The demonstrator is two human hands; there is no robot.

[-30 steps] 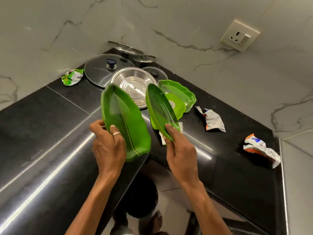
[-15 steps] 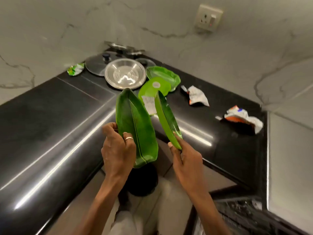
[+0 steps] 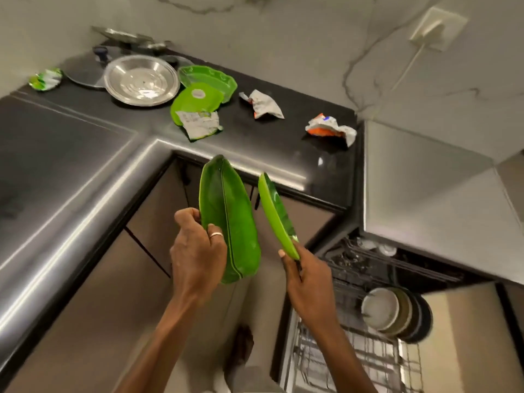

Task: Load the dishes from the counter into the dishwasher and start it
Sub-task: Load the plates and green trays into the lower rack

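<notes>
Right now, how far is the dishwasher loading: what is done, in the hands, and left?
Done: stacked dishes stand in the open dishwasher rack. In hand: the left hand grips one leaf-shaped green plate, the right hand a second plate, both off the counter. Left: the steel plate, the scalloped green dish, the flat green dish and the glass lid lie on the counter; starting comes after.

Both forearms reach forward, side by side. The left hand (image 3: 198, 251) (ring on one finger) grips a leaf-shaped plate (image 3: 229, 222); the right hand (image 3: 309, 276) pinches a second plate (image 3: 276, 214) by its lower tip.
</notes>
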